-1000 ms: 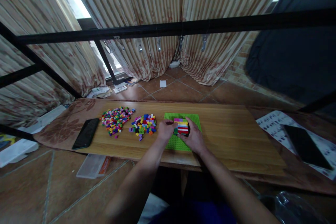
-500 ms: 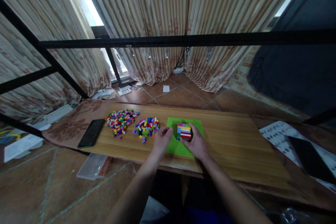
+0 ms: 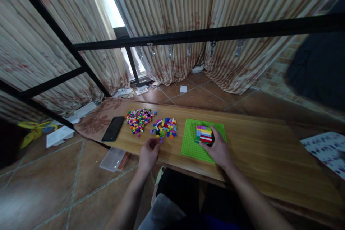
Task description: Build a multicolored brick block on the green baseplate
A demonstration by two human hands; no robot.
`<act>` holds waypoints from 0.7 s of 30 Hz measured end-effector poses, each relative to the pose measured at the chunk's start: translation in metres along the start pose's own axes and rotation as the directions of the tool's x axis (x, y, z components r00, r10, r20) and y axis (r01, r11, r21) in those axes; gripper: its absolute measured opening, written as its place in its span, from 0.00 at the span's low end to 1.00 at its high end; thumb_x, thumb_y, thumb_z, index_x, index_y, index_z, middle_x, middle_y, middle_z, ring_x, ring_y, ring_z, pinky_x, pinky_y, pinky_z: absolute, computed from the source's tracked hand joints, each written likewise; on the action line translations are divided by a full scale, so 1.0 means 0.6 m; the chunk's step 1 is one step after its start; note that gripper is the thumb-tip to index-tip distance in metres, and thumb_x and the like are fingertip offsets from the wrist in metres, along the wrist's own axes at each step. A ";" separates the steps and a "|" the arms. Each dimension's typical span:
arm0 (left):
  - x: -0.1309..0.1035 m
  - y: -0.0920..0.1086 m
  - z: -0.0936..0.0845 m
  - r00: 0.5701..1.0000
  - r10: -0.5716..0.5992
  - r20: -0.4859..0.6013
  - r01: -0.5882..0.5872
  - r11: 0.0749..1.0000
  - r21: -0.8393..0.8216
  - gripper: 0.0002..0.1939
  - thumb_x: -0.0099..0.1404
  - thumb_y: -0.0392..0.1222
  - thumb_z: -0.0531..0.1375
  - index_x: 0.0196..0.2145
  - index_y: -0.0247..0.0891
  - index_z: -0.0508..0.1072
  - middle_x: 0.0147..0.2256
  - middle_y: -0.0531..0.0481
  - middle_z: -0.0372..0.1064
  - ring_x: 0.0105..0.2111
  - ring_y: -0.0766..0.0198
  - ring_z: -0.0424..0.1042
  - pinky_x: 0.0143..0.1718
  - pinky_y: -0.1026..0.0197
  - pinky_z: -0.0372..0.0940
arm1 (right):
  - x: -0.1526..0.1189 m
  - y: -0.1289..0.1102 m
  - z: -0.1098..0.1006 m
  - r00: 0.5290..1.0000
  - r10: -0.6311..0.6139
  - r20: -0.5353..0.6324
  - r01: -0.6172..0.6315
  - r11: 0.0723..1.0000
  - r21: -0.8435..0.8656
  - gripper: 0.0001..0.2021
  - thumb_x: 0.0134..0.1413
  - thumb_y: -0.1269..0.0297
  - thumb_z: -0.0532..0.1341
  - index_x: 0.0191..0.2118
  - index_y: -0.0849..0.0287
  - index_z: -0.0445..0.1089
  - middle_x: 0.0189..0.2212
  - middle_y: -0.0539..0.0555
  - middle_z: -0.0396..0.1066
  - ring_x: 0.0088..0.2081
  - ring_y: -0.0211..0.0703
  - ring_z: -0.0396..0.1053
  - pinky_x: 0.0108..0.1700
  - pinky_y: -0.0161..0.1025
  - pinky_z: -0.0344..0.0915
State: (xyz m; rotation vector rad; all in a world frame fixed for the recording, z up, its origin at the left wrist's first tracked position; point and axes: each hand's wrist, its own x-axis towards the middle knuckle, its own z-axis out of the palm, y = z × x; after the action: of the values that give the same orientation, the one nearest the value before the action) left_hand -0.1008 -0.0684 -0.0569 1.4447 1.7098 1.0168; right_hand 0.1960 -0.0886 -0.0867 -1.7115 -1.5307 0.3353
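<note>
A block of stacked toy bricks (image 3: 204, 133), striped in pink, yellow, light blue, white and red, stands on a green baseplate (image 3: 189, 143). From its right side my right hand (image 3: 219, 151) holds it, thumb in front and fingers behind. My left hand (image 3: 148, 153) is at the near edge of the smaller brick pile (image 3: 167, 125), fingers curled in towards the thumb. Beside those fingertips lies a purple brick (image 3: 161, 139); whether they touch it or pinch something small is hidden.
A larger heap of tiny colourful bricks (image 3: 138, 119) lies farther left on the wooden board (image 3: 258, 143). Left of it is a black phone (image 3: 113, 128). A clear plastic box (image 3: 111, 159) sits on the floor below. A black metal rail (image 3: 178, 37) crosses beyond the board.
My left hand has moved left, from beside the baseplate to the smaller pile's near edge. My right hand stays on the brick block. The view has shifted left.
</note>
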 end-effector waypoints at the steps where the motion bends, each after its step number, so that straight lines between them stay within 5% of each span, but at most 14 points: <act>1: 0.002 -0.001 0.000 1.000 0.000 -0.008 0.000 0.999 0.036 0.11 0.54 0.41 0.61 0.36 0.36 0.73 0.30 0.48 0.73 0.28 0.62 0.71 0.32 0.61 0.64 | 0.000 0.000 0.000 1.000 -0.003 -0.001 0.003 1.000 0.001 0.42 0.46 0.52 0.65 0.65 0.57 0.51 0.58 0.64 0.62 0.57 0.59 0.63 0.57 0.58 0.60; 8: 0.008 -0.006 0.010 0.998 0.058 -0.036 -0.051 0.984 0.169 0.11 0.54 0.38 0.61 0.37 0.37 0.73 0.33 0.46 0.75 0.31 0.60 0.72 0.36 0.59 0.65 | -0.001 0.003 0.001 1.000 0.009 0.000 -0.009 1.000 -0.002 0.41 0.46 0.51 0.64 0.65 0.56 0.51 0.57 0.63 0.63 0.56 0.60 0.63 0.56 0.59 0.60; 15: 0.036 -0.016 -0.006 0.993 -0.066 -0.095 0.078 0.989 0.124 0.14 0.56 0.37 0.59 0.41 0.35 0.72 0.31 0.47 0.73 0.30 0.61 0.72 0.34 0.60 0.65 | -0.001 0.002 0.000 1.000 0.001 -0.002 -0.001 1.000 0.005 0.41 0.46 0.51 0.64 0.64 0.57 0.52 0.57 0.63 0.63 0.56 0.59 0.63 0.56 0.58 0.60; 21: 0.078 -0.020 -0.009 0.988 0.075 -0.136 -0.051 0.983 0.175 0.22 0.56 0.34 0.58 0.49 0.35 0.70 0.31 0.48 0.72 0.29 0.61 0.70 0.34 0.60 0.64 | -0.001 0.003 0.001 1.000 0.014 0.006 -0.014 1.000 -0.006 0.41 0.46 0.51 0.64 0.64 0.58 0.51 0.57 0.64 0.63 0.56 0.59 0.63 0.56 0.58 0.61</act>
State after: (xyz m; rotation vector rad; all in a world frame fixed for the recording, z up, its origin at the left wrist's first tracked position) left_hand -0.1185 -0.0239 -0.0653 1.5762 1.9042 1.0496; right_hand 0.1970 -0.0888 -0.0884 -1.7284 -1.5262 0.3437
